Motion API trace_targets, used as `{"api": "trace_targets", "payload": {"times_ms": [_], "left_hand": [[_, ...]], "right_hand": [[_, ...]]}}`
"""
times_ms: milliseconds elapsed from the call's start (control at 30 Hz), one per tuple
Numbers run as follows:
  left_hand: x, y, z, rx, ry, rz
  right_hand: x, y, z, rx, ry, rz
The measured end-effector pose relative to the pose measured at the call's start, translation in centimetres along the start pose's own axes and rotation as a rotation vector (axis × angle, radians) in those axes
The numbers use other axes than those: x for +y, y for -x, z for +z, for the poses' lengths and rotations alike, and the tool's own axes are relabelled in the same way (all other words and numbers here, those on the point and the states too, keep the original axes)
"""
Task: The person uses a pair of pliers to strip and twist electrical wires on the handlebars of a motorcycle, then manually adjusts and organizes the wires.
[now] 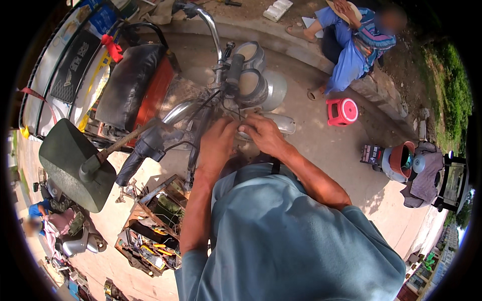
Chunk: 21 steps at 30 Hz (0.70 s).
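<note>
My left hand [220, 139] and my right hand [266, 134] meet at the front of a three-wheeled vehicle, just below its round headlights [249, 85]. On both, the fingers are bent and drawn together in a pinch. What lies between the fingertips is too small and covered to make out. A thin black cable [232, 109] runs down from the handlebar [215, 37] toward my fingers. Beside my right fingertips is a rounded, shiny metal mudguard [282, 124]. The black handlebar grip [129, 168] points back past my left forearm.
A dark mirror [75, 163] juts out at the left, before a black seat [128, 83]. Near my left elbow sits an open box of tools [133, 243]. To the right are a red stool [343, 111] and a vehicle with a basket [400, 159]. Someone [351, 50] sits on the kerb.
</note>
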State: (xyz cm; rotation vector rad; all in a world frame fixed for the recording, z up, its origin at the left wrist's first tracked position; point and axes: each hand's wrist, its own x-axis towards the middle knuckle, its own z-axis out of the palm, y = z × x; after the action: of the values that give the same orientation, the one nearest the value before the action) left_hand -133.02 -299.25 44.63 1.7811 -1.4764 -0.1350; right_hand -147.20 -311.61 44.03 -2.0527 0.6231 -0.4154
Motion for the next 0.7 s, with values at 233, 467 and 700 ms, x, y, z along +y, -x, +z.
{"api": "trace_targets", "payload": {"times_ms": [233, 467, 700], "left_hand": [[-0.9, 0.2, 0.2, 0.007, -0.019, 0.072], [-0.7, 1.0, 1.4, 0.117, 0.115, -0.005], [-0.2, 1.2, 2.1, 0.18, 0.158, -0.07]], "right_hand": [[0.3, -0.3, -0.2, -0.053, -0.131, 0.056], [0.2, 0.2, -0.2, -0.089, -0.253, 0.21], [0.3, 0.4, -0.1, -0.094, -0.284, 0.293]]}}
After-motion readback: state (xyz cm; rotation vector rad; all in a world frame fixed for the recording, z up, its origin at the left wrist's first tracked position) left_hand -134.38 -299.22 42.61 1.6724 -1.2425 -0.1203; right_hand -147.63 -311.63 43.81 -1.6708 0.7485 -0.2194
